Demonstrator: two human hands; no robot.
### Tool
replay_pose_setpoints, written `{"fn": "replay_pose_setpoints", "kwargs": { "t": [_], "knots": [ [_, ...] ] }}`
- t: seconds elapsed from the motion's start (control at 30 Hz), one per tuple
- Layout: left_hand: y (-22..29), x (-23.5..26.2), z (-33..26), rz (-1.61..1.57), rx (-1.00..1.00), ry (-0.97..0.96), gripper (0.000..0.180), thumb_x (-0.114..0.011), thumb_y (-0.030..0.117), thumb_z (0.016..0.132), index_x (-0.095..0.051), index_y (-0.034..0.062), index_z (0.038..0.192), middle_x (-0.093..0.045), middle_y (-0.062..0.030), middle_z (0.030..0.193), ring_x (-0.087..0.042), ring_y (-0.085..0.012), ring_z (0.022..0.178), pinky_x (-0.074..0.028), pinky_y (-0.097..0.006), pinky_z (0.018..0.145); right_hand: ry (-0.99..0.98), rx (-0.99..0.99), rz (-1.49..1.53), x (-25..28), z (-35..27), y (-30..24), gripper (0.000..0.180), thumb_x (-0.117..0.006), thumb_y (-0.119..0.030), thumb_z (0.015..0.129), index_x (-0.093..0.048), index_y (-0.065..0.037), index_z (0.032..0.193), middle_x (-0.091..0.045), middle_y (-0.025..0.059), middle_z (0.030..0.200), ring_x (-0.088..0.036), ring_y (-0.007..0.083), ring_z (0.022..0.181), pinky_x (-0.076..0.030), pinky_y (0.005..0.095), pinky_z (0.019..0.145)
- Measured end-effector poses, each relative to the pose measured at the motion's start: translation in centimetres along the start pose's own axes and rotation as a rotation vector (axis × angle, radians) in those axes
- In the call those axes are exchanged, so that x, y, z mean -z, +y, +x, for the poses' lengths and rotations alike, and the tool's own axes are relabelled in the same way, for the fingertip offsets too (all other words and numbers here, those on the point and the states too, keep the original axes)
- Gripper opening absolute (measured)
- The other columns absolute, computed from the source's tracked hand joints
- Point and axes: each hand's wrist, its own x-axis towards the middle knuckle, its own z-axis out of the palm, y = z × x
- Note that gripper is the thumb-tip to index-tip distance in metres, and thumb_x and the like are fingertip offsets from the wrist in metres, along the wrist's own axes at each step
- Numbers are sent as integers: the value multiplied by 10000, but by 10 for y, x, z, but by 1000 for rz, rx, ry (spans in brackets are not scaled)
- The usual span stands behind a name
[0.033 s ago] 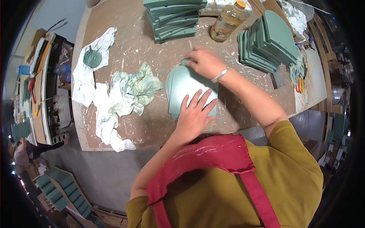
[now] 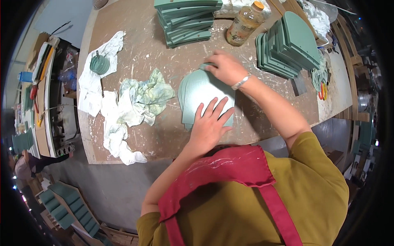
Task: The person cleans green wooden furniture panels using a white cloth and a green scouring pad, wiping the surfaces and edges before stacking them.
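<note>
On the counter [image 2: 137, 49], nearer the person than the bottle [image 2: 245, 25] and left of it, a green panel [image 2: 203, 88] lies under the left hand [image 2: 208, 126], flat and grasping nothing. The right hand [image 2: 227, 69] pinches a small green piece [image 2: 204, 66] at its edge. Sideways pressure could slide the unevenly stacked panels [image 2: 184, 88] beneath. The top one looks round-ended, pale, shiny.

Left hand [image 2: 207, 128] spread flat on green panels [image 2: 198, 90]; right hand [image 2: 227, 69] curled at their far edge, grip unclear; rag [image 2: 145, 96] left, bottle [image 2: 243, 26] beyond.
</note>
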Motion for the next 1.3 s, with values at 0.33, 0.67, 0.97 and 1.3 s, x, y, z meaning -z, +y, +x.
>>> {"fn": "replay_pose_setpoints", "kwargs": {
  "t": [0.33, 0.67, 0.97, 1.3],
  "knots": [
    [2, -2, 2, 43, -25, 17, 563, -674, 365, 800, -521, 212, 1319, -369, -56, 1461, -335, -289, 1340, -277, -550, 1052, 120, -153, 49, 7, -15, 5, 292, -596, -258, 851, -671, -29, 1015, -617, 200, 988, -588, 398, 948, -457, 442, 864],
    [-15, 10, 9, 126, 22, -47, 616, -649, 372, 828, -457, 133, 1363, -339, -86, 1483, -350, -310, 1326, -307, -514, 1036, 166, -305, 92, 23, -68, 13, 299, -614, -268, 845, -667, -44, 1036, -618, 190, 1036, -583, 375, 995, -466, 432, 873],
    [-43, 38, 25, 308, -39, -104, 681, -655, 412, 807, -439, 88, 1366, -367, -89, 1458, -401, -297, 1272, -384, -444, 969, 304, -299, 156, -11, -98, 27, 268, -600, -242, 862, -642, -35, 1028, -593, 201, 993, -571, 394, 935, -464, 439, 823],
    [-45, 38, 26, 421, -113, -108, 693, -669, 414, 797, -439, 88, 1364, -396, -98, 1434, -413, -281, 1261, -390, -438, 964, 428, -241, 291, -7, -150, 1, 266, -622, -195, 866, -618, -32, 1077, -568, 171, 968, -572, 368, 884, -469, 398, 782]
  ]
}}
